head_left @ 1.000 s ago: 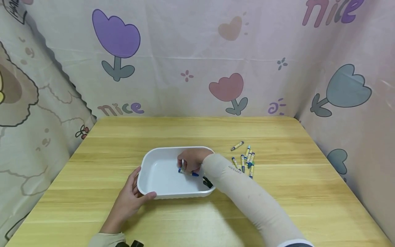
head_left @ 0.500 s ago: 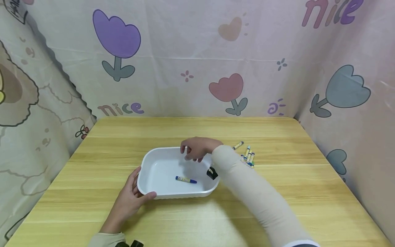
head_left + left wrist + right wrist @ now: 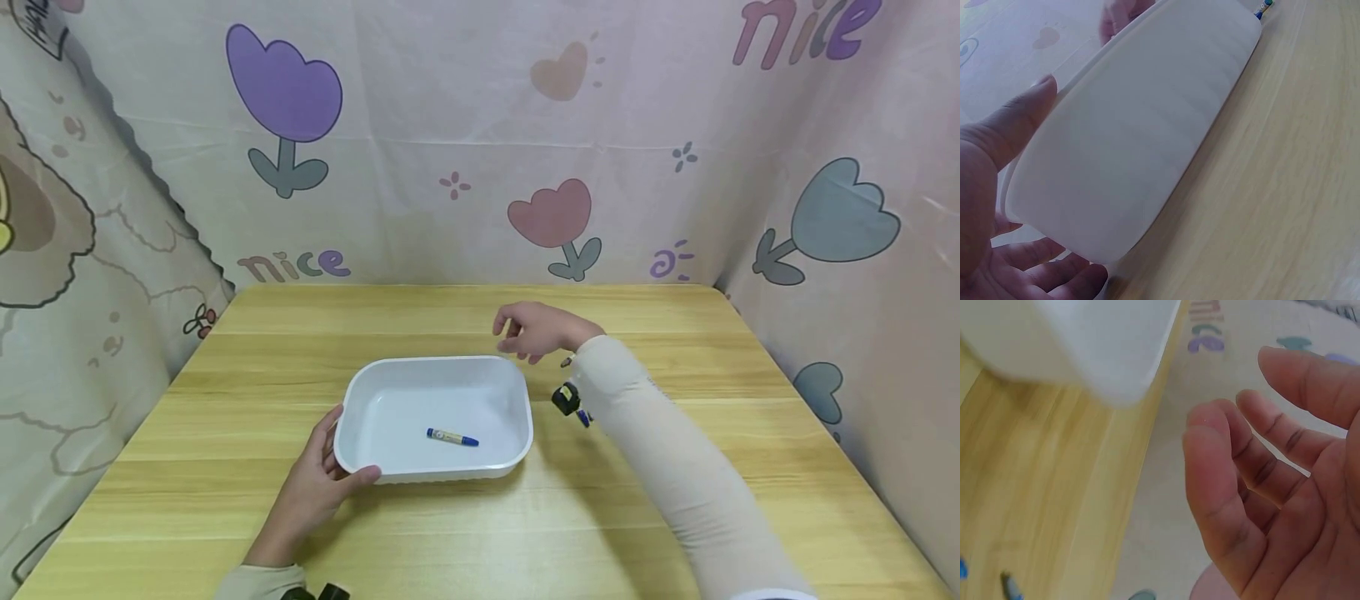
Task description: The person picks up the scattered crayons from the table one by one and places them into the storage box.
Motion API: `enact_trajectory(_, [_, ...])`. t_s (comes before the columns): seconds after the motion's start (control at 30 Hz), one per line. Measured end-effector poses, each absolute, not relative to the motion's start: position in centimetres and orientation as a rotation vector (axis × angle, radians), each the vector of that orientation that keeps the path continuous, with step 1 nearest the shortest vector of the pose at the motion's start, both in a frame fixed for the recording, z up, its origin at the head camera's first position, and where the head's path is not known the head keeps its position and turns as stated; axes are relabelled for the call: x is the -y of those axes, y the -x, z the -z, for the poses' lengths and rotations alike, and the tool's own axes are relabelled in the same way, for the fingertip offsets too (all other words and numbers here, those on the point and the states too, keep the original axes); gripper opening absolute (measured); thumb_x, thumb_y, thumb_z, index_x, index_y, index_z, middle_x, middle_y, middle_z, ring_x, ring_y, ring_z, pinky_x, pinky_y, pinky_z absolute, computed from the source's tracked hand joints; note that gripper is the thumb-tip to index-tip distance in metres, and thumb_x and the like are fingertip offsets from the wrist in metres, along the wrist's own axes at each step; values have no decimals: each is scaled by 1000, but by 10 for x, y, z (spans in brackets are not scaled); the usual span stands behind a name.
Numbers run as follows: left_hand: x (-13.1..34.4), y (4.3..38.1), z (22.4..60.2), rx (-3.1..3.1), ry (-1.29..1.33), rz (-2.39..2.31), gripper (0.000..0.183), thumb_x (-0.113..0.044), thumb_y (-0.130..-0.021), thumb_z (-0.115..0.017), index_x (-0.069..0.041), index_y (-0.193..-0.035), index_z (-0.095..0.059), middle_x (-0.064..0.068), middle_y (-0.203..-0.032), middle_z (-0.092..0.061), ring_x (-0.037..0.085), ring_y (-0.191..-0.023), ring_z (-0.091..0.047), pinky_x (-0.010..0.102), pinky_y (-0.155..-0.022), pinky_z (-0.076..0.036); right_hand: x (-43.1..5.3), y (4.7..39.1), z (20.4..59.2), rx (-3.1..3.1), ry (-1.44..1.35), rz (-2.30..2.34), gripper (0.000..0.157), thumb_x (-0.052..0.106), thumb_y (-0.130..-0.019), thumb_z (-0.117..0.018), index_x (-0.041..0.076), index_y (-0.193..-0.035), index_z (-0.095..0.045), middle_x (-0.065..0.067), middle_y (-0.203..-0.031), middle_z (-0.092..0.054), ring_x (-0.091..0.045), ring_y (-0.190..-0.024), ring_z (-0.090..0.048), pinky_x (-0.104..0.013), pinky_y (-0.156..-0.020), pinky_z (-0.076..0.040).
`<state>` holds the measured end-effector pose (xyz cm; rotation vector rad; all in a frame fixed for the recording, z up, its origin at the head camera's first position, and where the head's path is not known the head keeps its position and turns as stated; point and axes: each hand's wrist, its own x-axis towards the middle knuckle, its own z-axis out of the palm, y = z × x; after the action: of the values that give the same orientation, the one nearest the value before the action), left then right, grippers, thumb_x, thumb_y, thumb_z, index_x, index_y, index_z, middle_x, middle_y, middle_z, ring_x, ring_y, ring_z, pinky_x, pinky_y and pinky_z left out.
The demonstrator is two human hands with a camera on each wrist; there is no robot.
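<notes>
A white plastic basin [image 3: 390, 400] stands on the table, and one blue crayon [image 3: 452, 437] with a pale yellow wrapper lies inside it. My left hand [image 3: 318, 475] grips the basin's left end, thumb at the front rim and fingers round the side, as the left wrist view also shows. Above the basin's back right corner hovers my right hand [image 3: 542, 329], its fingers loosely bent and nothing between them in the right wrist view. Below it the sleeved right arm covers most of the loose crayons [image 3: 583, 419].
The wooden table [image 3: 420, 533] reaches back to a printed cloth backdrop [image 3: 420, 100], with cloth on both sides. A black wrist camera [image 3: 566, 398] hangs beside the right forearm. Blurred crayon tips [image 3: 1011, 586] show low in the right wrist view.
My right hand has let go of the crayon, leaving it in the basin, then lifted out and moved back and right past the rim. The left hand and basin have stayed still.
</notes>
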<state>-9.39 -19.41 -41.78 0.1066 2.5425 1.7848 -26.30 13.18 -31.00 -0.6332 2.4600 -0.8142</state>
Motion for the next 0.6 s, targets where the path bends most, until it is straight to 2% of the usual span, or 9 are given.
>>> enact_trajectory(0.2, [196, 90, 422, -2562, -80, -1740, 103, -14, -81, -80, -4, -154, -9, 27, -152, -28, 41, -128, -46, 24, -91, -50, -165, 264, 329, -2453, 531, 879, 27, 18, -97, -60, 5, -119, -53, -18, -99, -60, -28, -77, -63, -37, -67, -59])
enact_trajectory(0.4, [194, 92, 421, -2552, -92, -1772, 101, -12, -82, -79, -4, -154, -9, 26, -152, -29, 39, -127, -47, 19, -90, -48, -202, 266, 346, -2478, 403, 909, 29, 14, -97, -59, -1, -121, -51, -22, -99, -60, -27, -72, -62, -38, -65, -58])
enact_trajectory(0.6, [193, 95, 418, -2541, -104, -1789, 101, -11, -82, -79, -5, -154, -9, 25, -153, -29, 39, -129, -46, 16, -89, -46, -231, 265, 352, -2486, 341, 912, 26, 14, -97, -59, -1, -116, -50, -20, -85, -59, -22, -60, -56, -41, -61, -56])
